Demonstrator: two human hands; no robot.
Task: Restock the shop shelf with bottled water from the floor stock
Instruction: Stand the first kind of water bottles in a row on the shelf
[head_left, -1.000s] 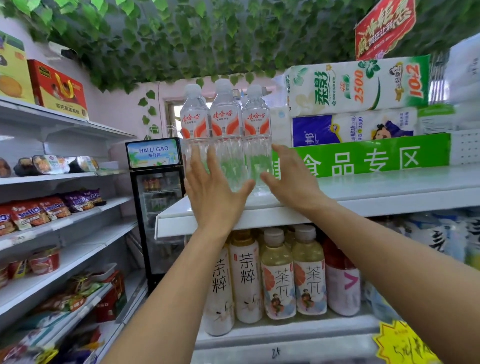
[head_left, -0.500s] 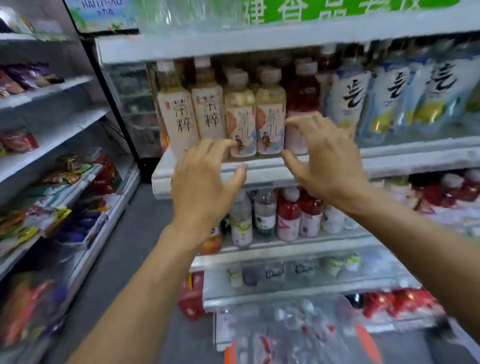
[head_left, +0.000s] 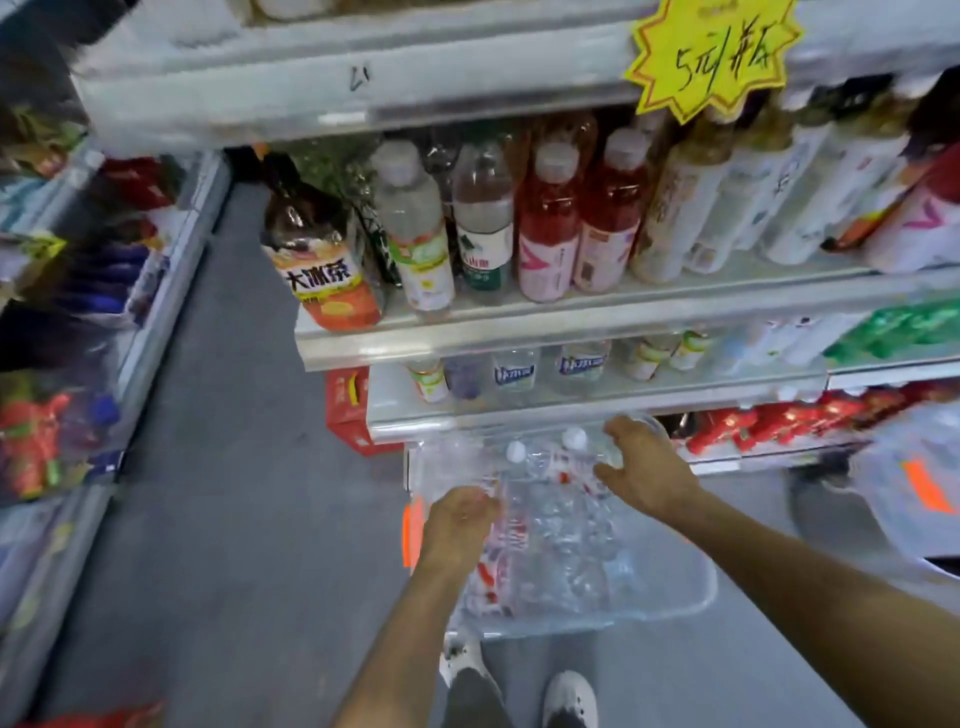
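A torn plastic-wrapped pack of water bottles (head_left: 561, 551) with red-and-white labels lies on the grey floor below the shelves. Two white caps (head_left: 545, 446) show at its far end. My left hand (head_left: 460, 522) hovers over the pack's left side, fingers loosely curled, holding nothing I can see. My right hand (head_left: 641, 470) reaches over the pack's far right end near the caps, fingers spread and relaxed. The top shelf with the placed water bottles is out of view.
Drink shelves (head_left: 571, 322) rise in front with juice, tea and water bottles. A yellow price star (head_left: 711, 52) hangs above. A red carton (head_left: 345, 410) stands at the shelf base. Snack shelves (head_left: 78, 312) line the left. Another wrapped pack (head_left: 914, 483) lies at right. My shoes (head_left: 569, 693) stand below.
My view dropped from the top shelf to the floor. Both hands left the bottles standing on the top shelf and came down empty over the wrapped pack.
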